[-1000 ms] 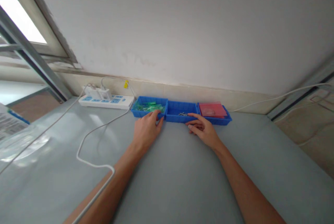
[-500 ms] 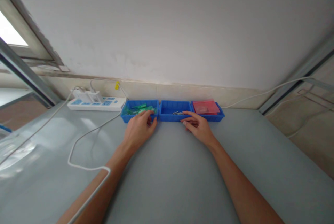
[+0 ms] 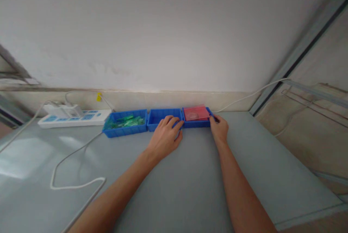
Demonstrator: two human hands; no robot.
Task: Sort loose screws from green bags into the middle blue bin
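Three small blue trays stand in a row against the wall on a grey table (image 3: 174,189). The left tray (image 3: 125,130) holds green pieces. My left hand (image 3: 165,137) lies on the front edge of the middle tray (image 3: 157,115), fingers curled over its rim near the junction with the right tray. The right tray (image 3: 197,123) holds flat pink sheets (image 3: 195,113). My right hand (image 3: 219,128) grips that tray's right front corner, fingers bent round the rim.
A white power strip (image 3: 73,118) with plugs lies left of the trays by the wall. Its white cable (image 3: 73,186) loops across the table at the left. Another white cable (image 3: 244,97) runs along the wall to the right. The table's edge is at the lower right.
Both hands have shifted right along the row: the left from the green-piece tray to the middle tray, the right from the middle tray to the pink-sheet tray's right corner. The view has swung right.
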